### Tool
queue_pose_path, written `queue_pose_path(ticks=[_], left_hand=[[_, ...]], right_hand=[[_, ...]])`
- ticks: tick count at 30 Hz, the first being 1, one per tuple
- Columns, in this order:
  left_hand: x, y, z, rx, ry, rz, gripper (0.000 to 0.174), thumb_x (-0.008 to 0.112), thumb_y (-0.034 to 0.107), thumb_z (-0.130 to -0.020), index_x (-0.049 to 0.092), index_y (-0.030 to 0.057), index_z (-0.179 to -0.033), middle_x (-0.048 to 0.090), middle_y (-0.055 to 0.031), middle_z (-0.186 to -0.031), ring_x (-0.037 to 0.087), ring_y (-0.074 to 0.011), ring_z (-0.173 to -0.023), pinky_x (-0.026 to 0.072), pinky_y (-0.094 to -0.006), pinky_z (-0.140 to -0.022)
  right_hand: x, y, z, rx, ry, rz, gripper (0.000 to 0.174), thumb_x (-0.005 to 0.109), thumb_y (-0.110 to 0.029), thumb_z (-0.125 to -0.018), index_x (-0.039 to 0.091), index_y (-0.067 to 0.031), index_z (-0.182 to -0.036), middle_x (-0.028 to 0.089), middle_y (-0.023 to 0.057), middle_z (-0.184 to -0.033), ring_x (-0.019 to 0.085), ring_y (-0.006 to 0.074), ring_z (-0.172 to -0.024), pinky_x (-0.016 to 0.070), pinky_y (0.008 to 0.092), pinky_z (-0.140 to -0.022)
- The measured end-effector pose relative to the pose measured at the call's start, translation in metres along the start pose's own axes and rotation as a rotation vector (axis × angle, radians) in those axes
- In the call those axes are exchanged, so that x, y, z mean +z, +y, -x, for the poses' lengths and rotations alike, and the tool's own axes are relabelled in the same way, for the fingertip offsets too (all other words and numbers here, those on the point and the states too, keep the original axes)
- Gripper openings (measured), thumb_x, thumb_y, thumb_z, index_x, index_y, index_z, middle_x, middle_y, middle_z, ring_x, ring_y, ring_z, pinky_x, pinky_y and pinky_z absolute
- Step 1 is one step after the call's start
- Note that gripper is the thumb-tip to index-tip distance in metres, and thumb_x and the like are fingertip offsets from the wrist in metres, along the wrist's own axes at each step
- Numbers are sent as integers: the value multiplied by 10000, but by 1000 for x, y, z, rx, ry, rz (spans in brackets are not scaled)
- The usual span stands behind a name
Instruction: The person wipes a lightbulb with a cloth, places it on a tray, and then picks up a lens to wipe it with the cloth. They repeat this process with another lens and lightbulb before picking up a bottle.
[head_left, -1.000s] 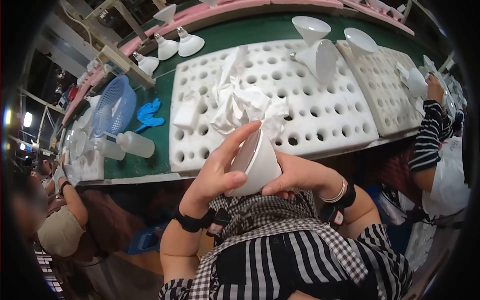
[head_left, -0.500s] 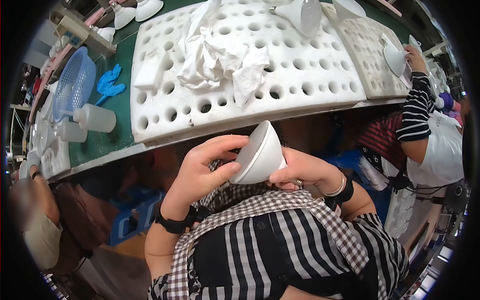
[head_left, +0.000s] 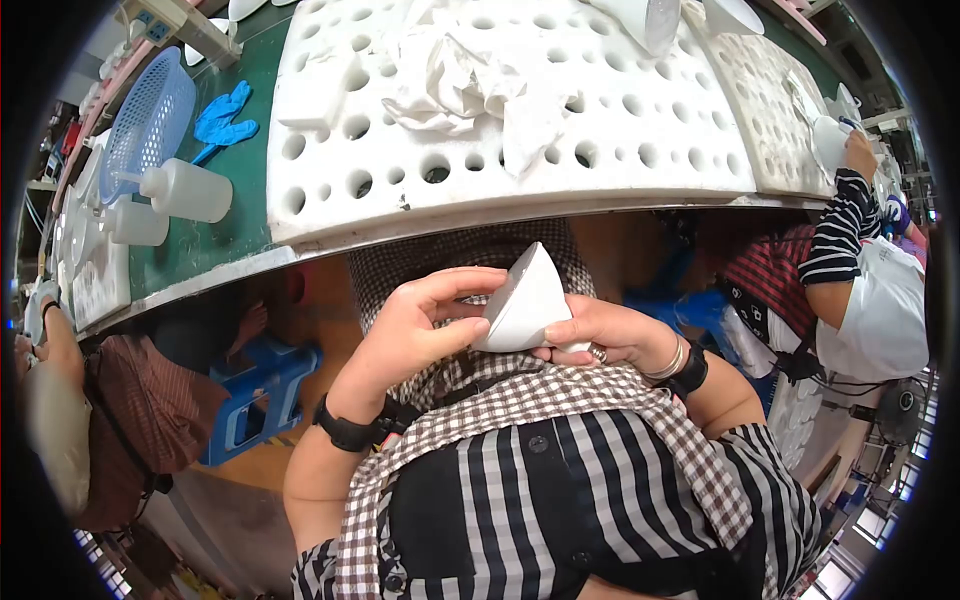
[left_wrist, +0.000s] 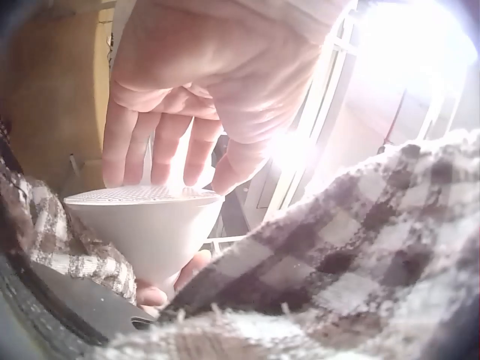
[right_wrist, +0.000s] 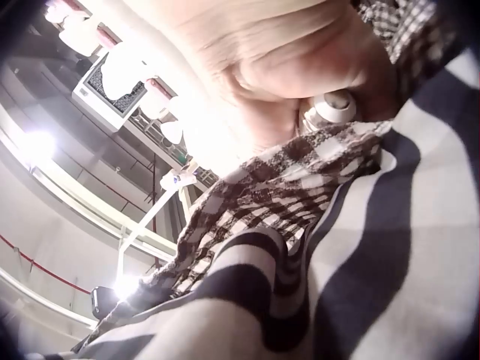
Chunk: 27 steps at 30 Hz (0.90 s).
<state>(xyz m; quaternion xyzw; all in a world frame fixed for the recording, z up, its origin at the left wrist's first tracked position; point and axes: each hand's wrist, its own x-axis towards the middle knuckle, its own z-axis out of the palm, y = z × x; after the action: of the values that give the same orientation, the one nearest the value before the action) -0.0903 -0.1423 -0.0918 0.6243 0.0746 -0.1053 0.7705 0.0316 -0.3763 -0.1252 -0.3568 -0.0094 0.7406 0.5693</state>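
A white cone-shaped reflector bulb (head_left: pixel 530 305) is held in front of the apron, its wide face turned toward the left hand. My right hand (head_left: pixel 615 335) grips it around the narrow neck, with the thumb on the white side. In the right wrist view the base end (right_wrist: pixel 335 107) pokes out from under the palm. My left hand (head_left: pixel 425 320) has its fingers and thumb extended, fingertips right at the wide face. The left wrist view shows those fingers pointing down at the bulb's textured face (left_wrist: pixel 142 195), spread across it.
Beyond the table edge lies a white foam block (head_left: pixel 330 165) with rows of holes, a crumpled white cloth (head_left: pixel 460 85) on it. Left of it are a blue glove (head_left: pixel 225 118), a blue basket (head_left: pixel 150 110) and a white bottle (head_left: pixel 190 190). A blue stool (head_left: pixel 265 395) stands below; people work at both sides.
The view has tilted down, and the bulb has moved away from the foam block's edge toward the body. My left hand has loosened from around the rim, its fingertips now at the face.
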Motion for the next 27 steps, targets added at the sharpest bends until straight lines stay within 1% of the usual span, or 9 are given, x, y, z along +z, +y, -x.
queue_pose_path(ticks=[12, 14, 15, 17, 18, 20, 21, 23, 27], left_hand=[[1, 10, -5, -106, 6, 2, 549, 595, 16, -810, 542, -15, -1356, 603, -133, -1311, 572, -219, -1209, 440, -375, -1056], [1, 6, -10, -111, 21, 9, 550, 591, 15, -809, 542, -15, -1355, 605, -129, -1306, 568, -213, -1208, 433, -372, -1059], [2, 4, -13, -134, 34, 14, 552, 591, 15, -806, 542, -17, -1355, 609, -125, -1298, 567, -210, -1210, 429, -373, -1063], [3, 5, -15, -158, 45, 19, 553, 590, 15, -804, 542, -18, -1354, 614, -122, -1290, 565, -207, -1212, 425, -375, -1068], [3, 6, -15, -153, 40, 43, 571, 594, 16, -804, 528, -13, -1371, 599, -122, -1311, 550, -206, -1233, 414, -379, -1079], [2, 7, -14, -148, 31, 64, 590, 598, 17, -804, 513, -7, -1387, 584, -122, -1333, 536, -205, -1253, 402, -384, -1090], [0, 7, -9, -120, -12, 66, 616, 602, 19, -803, 491, 2, -1408, 550, -126, -1373, 505, -209, -1290, 388, -391, -1102], [0, 5, 2, -113, -62, 28, 701, 592, 10, -791, 416, 27, -1469, 452, -136, -1474, 418, -226, -1383, 355, -410, -1127], [7, 1, 9, -92, 56, 0, 699, 615, 19, -784, 415, 0, -1453, 523, -157, -1386, 497, -235, -1310, 410, -398, -1104]], right_hand=[[27, -9, -8, -62, 76, 264, 659, 776, -199, -851, 393, 1, -1349, 581, 25, -882, 425, 4, -473, 358, 158, -390], [26, -11, -9, -72, 113, 434, 768, 804, -219, -825, 346, 0, -1402, 600, 40, -936, 533, 73, -558, 481, 215, -500], [20, -4, -14, -72, 113, 434, 768, 804, -219, -825, 346, 0, -1402, 600, 40, -936, 533, 73, -558, 481, 215, -500], [3, 18, -27, -435, 134, 736, 931, 832, -263, -797, 256, 11, -1475, 634, 72, -1042, 642, 200, -756, 555, 318, -721], [1, 18, -27, -437, 136, 735, 931, 832, -263, -797, 256, 11, -1475, 634, 72, -1042, 642, 200, -756, 555, 318, -721], [-2, 17, -27, -535, 164, 1053, 1084, 851, -286, -757, 145, -9, -1531, 668, 158, -1112, 672, 330, -968, 523, 387, -899], [4, 12, -23, -538, 165, 1052, 1084, 851, -286, -757, 145, -9, -1531, 668, 158, -1112, 672, 330, -968, 523, 387, -899], [25, -4, -9, -378, 426, 1254, 1141, 856, -280, -723, 102, -52, -1549, 668, 239, -1109, 683, 383, -966, 540, 410, -851], [35, -16, -8, -301, 471, 1403, 1163, 847, -255, -709, 69, -87, -1557, 651, 277, -1089, 676, 406, -938, 549, 431, -805]])
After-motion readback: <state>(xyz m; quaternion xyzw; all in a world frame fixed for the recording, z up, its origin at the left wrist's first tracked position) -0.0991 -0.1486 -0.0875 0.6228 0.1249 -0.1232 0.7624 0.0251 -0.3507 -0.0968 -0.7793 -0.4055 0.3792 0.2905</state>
